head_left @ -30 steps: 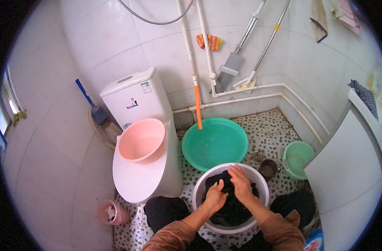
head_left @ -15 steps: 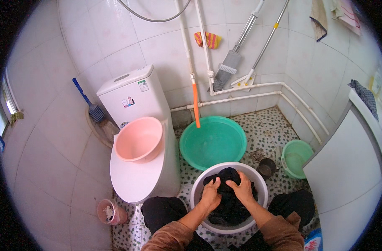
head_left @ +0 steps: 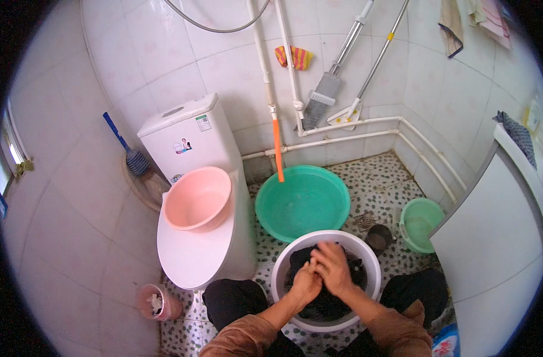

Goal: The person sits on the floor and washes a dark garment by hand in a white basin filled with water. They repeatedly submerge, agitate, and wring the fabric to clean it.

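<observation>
From my end, the black cloth point(head_left: 327, 305) is bunched in the white basin point(head_left: 375, 278), nearside, under the hands. Left hand point(head_left: 307, 282) is curled, right hand point(head_left: 334, 269) is blurry with fingers stretched over it; can't tell if either's gripping. Far left, the toilet point(head_left: 182, 128) has a green-and-white label point(head_left: 203, 122), too small for me to read. Cloth's crumpled, so I can't call its direction or long axis.

We wear plain brown sleeves point(head_left: 243, 338) that stop partway along the forearms point(head_left: 362, 302), our hands point(head_left: 306, 284) bare; black trouser legs point(head_left: 233, 302) show near left and right.
</observation>
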### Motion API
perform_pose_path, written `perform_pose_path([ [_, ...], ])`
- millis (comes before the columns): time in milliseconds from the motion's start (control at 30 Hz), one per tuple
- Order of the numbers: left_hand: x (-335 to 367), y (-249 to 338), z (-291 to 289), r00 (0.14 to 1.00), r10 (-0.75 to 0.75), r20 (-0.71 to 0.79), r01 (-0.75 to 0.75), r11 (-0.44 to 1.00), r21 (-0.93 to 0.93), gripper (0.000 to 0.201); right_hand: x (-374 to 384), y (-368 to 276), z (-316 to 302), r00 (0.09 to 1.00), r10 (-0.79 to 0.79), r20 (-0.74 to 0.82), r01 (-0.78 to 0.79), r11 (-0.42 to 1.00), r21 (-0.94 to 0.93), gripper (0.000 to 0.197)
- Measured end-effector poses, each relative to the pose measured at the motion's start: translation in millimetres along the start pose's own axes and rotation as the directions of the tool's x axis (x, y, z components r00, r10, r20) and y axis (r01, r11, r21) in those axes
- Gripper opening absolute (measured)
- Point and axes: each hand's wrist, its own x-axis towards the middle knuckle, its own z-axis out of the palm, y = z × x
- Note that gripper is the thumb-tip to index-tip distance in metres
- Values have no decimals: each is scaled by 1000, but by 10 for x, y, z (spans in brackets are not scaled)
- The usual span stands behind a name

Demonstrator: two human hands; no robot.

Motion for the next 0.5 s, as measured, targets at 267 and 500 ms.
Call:
perform_pose_path([
  [267,-85,111,129,999,11,-44,-5,991,134,33,43,-103,-97,893,450,36,-430,825,367,44],
  [500,-118,220,100,992,-71,100,73,997,-20,36,37,-215,-130,988,63,143,-58,998,-34,44],
])
